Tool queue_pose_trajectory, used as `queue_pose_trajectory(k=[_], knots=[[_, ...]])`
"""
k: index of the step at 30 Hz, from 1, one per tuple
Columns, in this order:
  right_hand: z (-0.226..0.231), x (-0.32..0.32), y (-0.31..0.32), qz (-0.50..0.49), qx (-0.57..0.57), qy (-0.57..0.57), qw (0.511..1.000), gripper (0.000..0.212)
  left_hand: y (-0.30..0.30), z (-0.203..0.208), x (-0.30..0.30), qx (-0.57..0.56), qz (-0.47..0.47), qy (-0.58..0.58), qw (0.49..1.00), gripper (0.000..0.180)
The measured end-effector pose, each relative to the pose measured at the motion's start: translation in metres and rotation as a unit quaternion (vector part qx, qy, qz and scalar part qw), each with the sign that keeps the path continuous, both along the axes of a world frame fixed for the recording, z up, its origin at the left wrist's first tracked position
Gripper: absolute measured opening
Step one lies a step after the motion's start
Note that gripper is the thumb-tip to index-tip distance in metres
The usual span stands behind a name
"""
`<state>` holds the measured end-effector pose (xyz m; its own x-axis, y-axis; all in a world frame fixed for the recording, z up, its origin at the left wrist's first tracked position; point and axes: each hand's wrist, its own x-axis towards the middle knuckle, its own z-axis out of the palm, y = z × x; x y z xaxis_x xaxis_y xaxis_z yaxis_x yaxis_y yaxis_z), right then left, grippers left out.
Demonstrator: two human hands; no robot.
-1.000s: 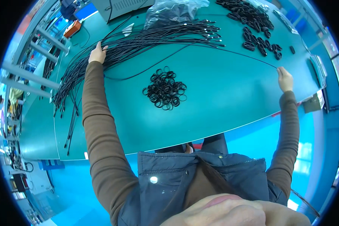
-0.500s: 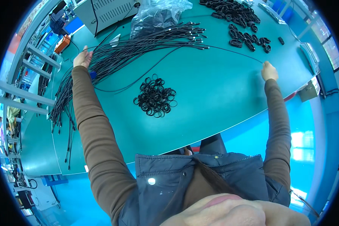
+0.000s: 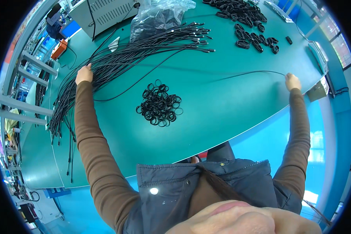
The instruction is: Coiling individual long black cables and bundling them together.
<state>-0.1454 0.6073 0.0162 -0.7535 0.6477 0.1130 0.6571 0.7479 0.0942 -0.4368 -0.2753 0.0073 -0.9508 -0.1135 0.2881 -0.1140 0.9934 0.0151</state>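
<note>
Green tabletop [image 3: 222, 105], cable bundle [image 3: 124, 52] diagonally up-right

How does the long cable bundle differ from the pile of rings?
The cable bundle stretches long; the ring pile is a compact heap of small loops. The left hand is at the cable bundle; the ring pile lies untouched. Both are mainly black, on the green table.

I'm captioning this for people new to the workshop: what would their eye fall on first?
Probably the long bundle of black cables sweeping across the left and far side of the green table, with the left hand at its edge. Next, the pile of black rings between the bundle and the person. At the right, a single thin cable runs leftward from the grip of the right hand, blurring away.
</note>
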Motion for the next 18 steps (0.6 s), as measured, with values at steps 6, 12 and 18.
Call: queue_pose_trajectory(k=[6,12,18], knots=[[0.003,-0.069,-0.165,0.306,-0.009,0.226,0.925,0.037,0.136,0.078,0.022,-0.099,-0.077,0.135,0.983,0.029],[0.099,-0.068,-0.412,0.510,-0.581,0.146,0.617,0.072,0.244,0.219,0.067,-0.023,-0.038,0.180,0.983,0.030],[0.148,-0.044,-0.428,0.464,-0.739,0.178,0.456,0.028,0.276,0.304,0.118,-0.122,-0.027,0.251,0.960,0.028]])
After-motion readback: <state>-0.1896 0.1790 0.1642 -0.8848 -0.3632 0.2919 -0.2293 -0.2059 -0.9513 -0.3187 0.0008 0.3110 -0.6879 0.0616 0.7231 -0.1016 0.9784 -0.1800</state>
